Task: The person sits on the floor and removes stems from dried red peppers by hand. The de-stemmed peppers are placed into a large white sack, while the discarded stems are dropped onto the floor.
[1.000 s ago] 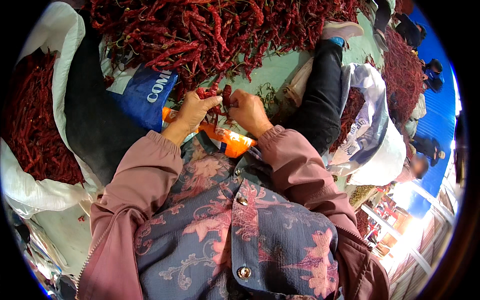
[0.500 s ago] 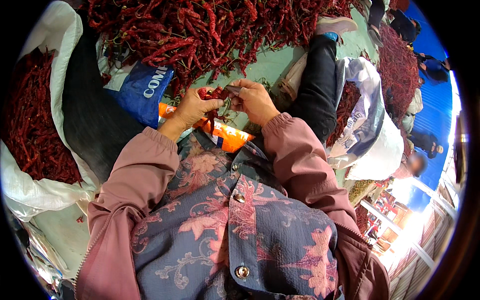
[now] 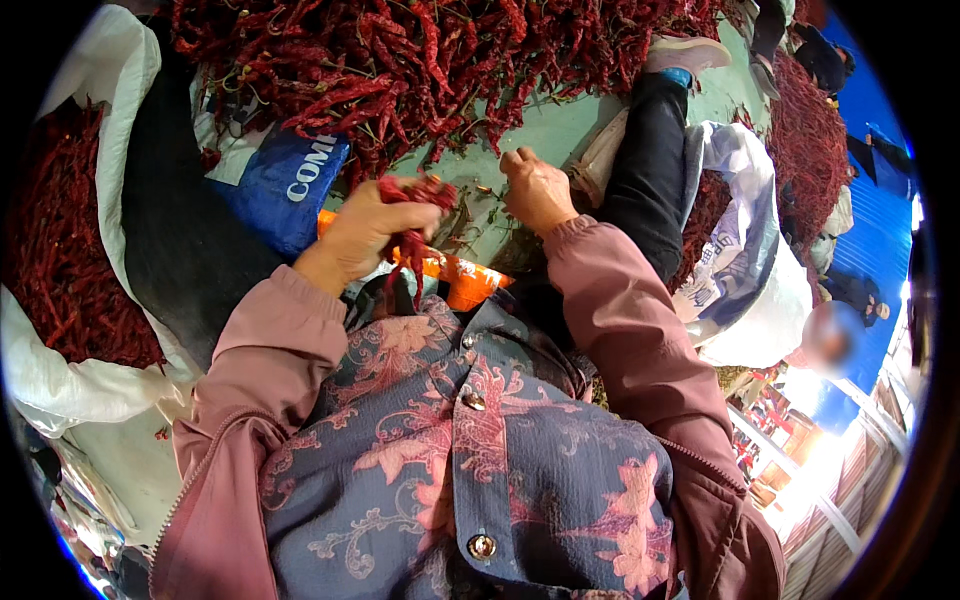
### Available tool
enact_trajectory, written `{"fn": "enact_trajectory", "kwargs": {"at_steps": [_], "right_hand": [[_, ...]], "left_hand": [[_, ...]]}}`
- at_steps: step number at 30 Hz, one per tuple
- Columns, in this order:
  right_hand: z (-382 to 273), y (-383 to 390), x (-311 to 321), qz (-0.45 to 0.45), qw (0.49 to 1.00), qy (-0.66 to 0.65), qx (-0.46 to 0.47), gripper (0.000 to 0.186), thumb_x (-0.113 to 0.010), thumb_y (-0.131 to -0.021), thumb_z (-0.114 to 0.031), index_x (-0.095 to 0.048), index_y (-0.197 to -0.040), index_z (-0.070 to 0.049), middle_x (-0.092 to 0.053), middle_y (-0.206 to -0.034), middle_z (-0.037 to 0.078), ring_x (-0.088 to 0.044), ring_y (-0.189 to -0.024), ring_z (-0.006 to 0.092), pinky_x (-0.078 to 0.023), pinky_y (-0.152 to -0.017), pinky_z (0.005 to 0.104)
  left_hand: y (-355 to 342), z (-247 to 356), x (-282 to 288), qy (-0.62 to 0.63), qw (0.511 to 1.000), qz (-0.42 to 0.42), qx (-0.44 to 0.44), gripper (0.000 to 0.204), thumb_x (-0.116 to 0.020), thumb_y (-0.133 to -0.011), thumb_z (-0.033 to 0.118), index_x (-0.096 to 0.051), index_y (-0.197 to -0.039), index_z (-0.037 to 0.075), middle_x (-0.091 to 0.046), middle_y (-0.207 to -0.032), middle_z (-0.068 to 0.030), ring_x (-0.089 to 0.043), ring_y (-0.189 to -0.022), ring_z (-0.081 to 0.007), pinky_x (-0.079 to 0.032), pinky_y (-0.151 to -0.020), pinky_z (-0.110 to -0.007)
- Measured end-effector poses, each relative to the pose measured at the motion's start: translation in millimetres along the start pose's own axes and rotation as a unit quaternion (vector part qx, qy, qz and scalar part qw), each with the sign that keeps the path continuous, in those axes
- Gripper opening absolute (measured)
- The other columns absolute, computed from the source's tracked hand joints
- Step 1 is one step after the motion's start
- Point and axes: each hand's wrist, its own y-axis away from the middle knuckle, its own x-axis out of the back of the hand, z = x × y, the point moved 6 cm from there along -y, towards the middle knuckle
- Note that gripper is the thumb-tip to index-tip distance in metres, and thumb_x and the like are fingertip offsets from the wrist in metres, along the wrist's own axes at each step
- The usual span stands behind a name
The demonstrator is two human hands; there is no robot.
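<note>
My left hand [image 3: 362, 228] is closed around a small bunch of dried red chilies [image 3: 412, 192]. Some of the pods hang below its fingers, above an orange packet or sheet [image 3: 470, 284]. To the right, apart from the bunch, my right hand [image 3: 538, 190] is curled with its back up. Whatever its fingers hold is hidden beneath them. Just beyond both hands lies a big heap of dried red chilies [image 3: 430, 60], with loose bits and stems on the pale green floor [image 3: 560, 115] between.
At the left stands a white sack [image 3: 125, 190] full of chilies, beside my dark-trousered leg [image 3: 175, 220]. A blue printed bag [image 3: 275, 185] lies near my left hand. Another open white sack [image 3: 755, 270] holds chilies at the right. Further off are other people [image 3: 850, 290] and more chili heaps [image 3: 805, 150].
My right hand has drawn away from the chilies toward the right. The small grey metal piece seen at its fingers earlier no longer shows. My left hand has shifted slightly left and nearer, keeping the bunch.
</note>
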Motion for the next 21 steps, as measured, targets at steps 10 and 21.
{"fn": "enact_trajectory", "kwargs": {"at_steps": [10, 21], "right_hand": [[-3.7, -65.0, 21.5, 0.107, 0.992, -0.007, 0.061, 0.022, -0.050, -0.074, -0.006, -0.055, -0.095, -0.011, -0.053, -0.092, 0.012, -0.055, -0.092, 0.0303, -0.046, -0.074, 0.0393], [17.9, 4.7, 69.9, 0.171, 0.956, -0.238, 0.025, 0.019, -0.052, -0.066, 0.000, -0.055, -0.085, -0.002, -0.055, -0.068, 0.017, -0.056, -0.063, 0.0321, -0.043, -0.058, 0.0371]], "left_hand": [[197.9, 245.6, 130.4, -0.350, 0.802, 0.349, -0.336, 0.022, -0.061, -0.083, 0.018, -0.060, -0.098, 0.001, -0.062, -0.086, -0.0038, -0.057, -0.080, -0.0108, -0.044, -0.074, -0.023], [167.4, 219.6, 50.5, -0.724, 0.483, 0.369, -0.327, 0.028, -0.064, -0.070, 0.009, -0.061, -0.098, 0.006, -0.059, -0.103, -0.0128, -0.057, -0.094, -0.0283, -0.045, -0.083, -0.035]]}}
